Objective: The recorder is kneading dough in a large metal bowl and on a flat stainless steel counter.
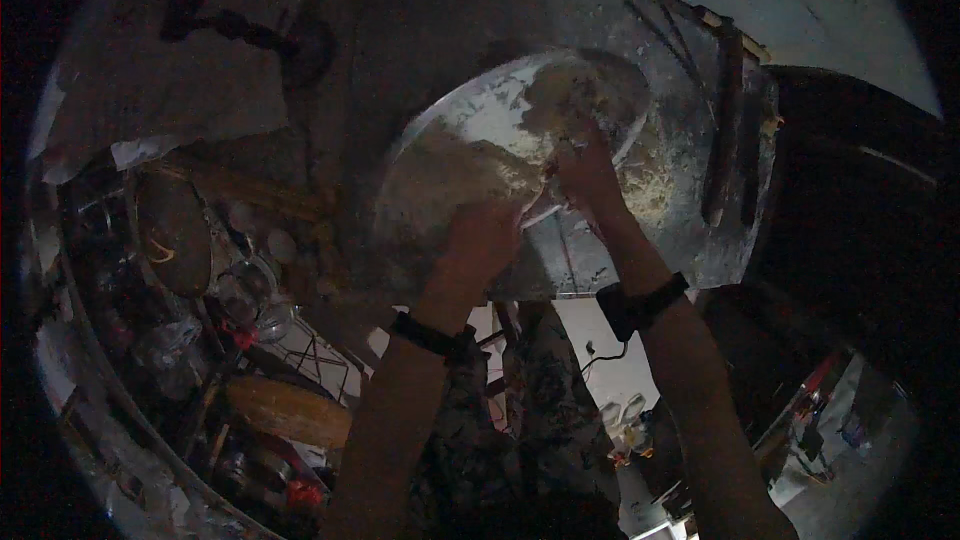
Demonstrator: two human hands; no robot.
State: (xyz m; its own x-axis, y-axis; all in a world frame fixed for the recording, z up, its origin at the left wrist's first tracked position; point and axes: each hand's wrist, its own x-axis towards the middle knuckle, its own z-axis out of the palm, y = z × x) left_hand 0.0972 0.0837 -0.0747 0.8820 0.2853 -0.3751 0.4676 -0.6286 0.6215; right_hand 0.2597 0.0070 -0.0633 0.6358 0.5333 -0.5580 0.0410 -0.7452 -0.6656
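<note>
A wide round metal pan or basin rests on a metal-topped worktop. Pale, flour-like powder is spread over its inside, with darker patches that may be shadow or a coarser mass. My right hand reaches over the near right rim, its fingers low in the pan. Beside it, my left hand lies at the near rim, curled, with its fingertips towards the right hand. Dim light and blur hide what the fingers hold, if anything. Each wrist wears a dark band.
Crumbs of pale powder lie right of the pan. Farther right are dark rods resembling rolling pins. To the left, below the worktop's level, stand a round brown board or lid, clear jars and a rounded wooden piece.
</note>
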